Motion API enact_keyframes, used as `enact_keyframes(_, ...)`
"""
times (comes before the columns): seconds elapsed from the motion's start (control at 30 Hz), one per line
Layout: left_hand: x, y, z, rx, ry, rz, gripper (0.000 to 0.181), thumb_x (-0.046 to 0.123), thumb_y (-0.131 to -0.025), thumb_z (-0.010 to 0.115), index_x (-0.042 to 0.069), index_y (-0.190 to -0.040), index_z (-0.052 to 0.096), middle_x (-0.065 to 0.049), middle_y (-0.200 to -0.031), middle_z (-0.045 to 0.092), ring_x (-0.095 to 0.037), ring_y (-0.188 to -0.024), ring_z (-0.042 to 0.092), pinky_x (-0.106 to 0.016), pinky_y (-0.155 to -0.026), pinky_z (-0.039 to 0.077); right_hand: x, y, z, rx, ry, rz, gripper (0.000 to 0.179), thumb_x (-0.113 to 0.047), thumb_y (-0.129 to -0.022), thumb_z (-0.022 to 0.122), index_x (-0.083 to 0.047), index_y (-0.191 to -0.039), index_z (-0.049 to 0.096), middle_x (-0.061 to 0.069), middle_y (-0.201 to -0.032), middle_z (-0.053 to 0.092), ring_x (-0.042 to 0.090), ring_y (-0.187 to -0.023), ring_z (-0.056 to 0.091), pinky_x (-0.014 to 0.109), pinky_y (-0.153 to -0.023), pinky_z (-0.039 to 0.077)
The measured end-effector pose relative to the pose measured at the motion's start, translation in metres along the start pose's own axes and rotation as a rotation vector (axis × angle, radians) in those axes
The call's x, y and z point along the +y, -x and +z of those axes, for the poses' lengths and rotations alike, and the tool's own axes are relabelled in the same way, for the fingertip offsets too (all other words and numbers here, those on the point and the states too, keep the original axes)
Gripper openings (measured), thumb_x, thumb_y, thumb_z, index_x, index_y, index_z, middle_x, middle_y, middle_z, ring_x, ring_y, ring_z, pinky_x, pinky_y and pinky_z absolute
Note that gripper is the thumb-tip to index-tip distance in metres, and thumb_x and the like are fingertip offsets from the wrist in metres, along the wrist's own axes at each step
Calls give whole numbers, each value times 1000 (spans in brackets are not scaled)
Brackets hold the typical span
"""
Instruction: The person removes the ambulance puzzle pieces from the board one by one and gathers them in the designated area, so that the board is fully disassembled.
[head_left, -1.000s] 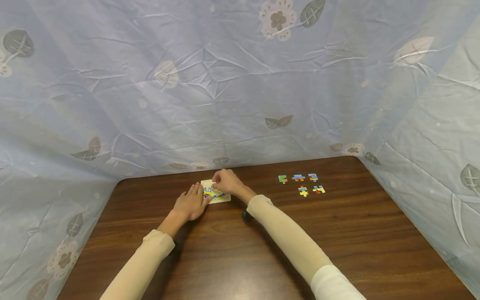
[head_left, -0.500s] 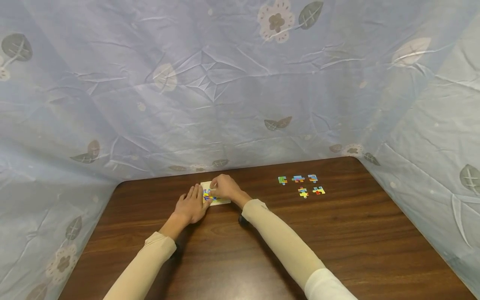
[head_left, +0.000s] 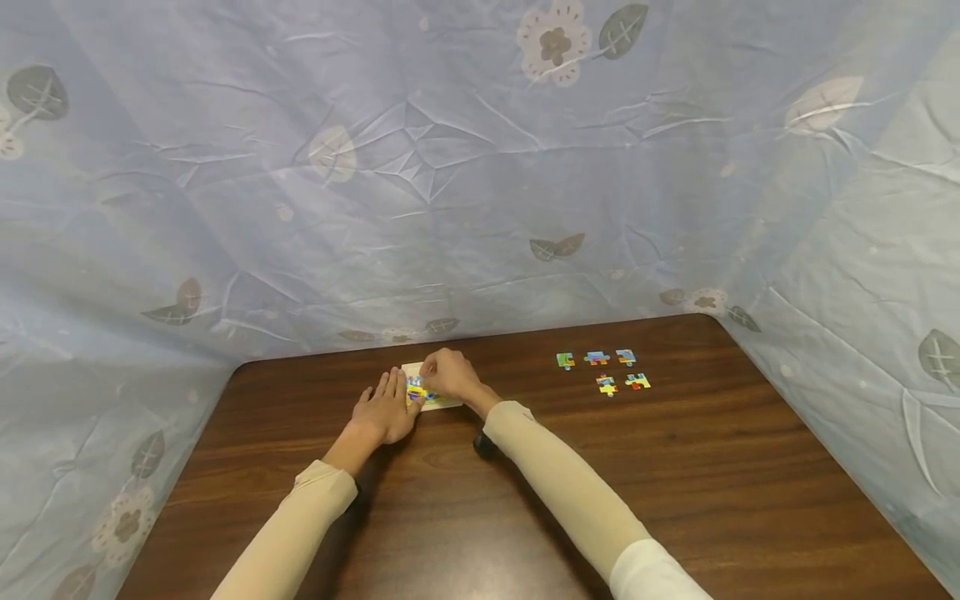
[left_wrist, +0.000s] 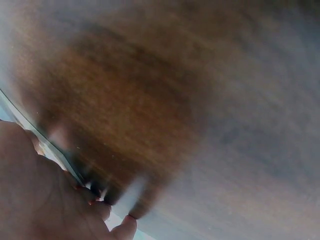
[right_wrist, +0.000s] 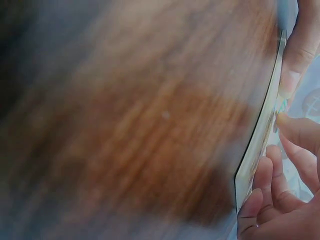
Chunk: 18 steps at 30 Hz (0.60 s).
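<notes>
A small pale puzzle board [head_left: 448,403] lies near the far edge of the table, with a colourful yellow, blue and green picture partly laid in it. My left hand [head_left: 384,408] rests flat along its left side, fingers stretched out; the left wrist view shows that palm low in the corner. Over the board's upper right, my right hand [head_left: 452,373] bends down from the other side. In the right wrist view its thumb and forefinger pinch a puzzle piece [right_wrist: 276,124] close over the board's surface, mostly hidden by the fingers. The other fingers curl beside the board's edge.
Several loose puzzle pieces lie to the right on the brown wooden table [head_left: 465,500], among them a green one [head_left: 565,360] and a yellow one [head_left: 607,386]. A pale floral curtain [head_left: 480,167] hangs around the table's back and sides.
My right hand has shifted slightly left and lower over the board, then stayed nearly still. The left hand keeps its place, and the loose pieces have not moved.
</notes>
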<state>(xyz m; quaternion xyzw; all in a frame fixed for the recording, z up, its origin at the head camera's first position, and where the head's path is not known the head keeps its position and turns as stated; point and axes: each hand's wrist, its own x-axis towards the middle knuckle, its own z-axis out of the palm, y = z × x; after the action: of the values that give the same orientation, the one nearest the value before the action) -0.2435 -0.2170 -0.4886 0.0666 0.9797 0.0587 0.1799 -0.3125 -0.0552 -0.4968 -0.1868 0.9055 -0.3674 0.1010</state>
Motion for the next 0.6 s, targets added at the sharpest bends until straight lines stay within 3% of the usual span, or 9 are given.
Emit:
enact_keyframes(0.2, -1, 0, 0, 1, 1, -4, 80, 52, -114, 23, -2, -167, -1, -21, -177, -4, -41, -166, 3, -63, -134, 9, -1, 3, -1, 23, -14, -21, 16, -15, -95, 74, -9, -109, 79, 6, -102, 78, 18, -91, 71, 32, -82, 62)
enact_keyframes(0.47, -1, 0, 1, 0, -1, -12, 80, 52, -114, 23, -3, -167, -1, -22, -177, -4, -41, -166, 2, -64, -134, 8, -3, 4, 0, 56, -51, -35, 10, -12, -95, 76, -9, -105, 80, 5, -105, 79, 20, -97, 72, 36, -90, 62)
enact_keyframes(0.6, 0, -1, 2, 5, -6, -14, 80, 53, -114, 22, -3, -167, -1, -22, -177, -4, -40, -166, 2, -63, -134, 9, -2, 3, 1, 68, -71, -43, 5, -10, -94, 76, -10, -98, 79, 3, -98, 79, 17, -90, 71, 32, -84, 61)
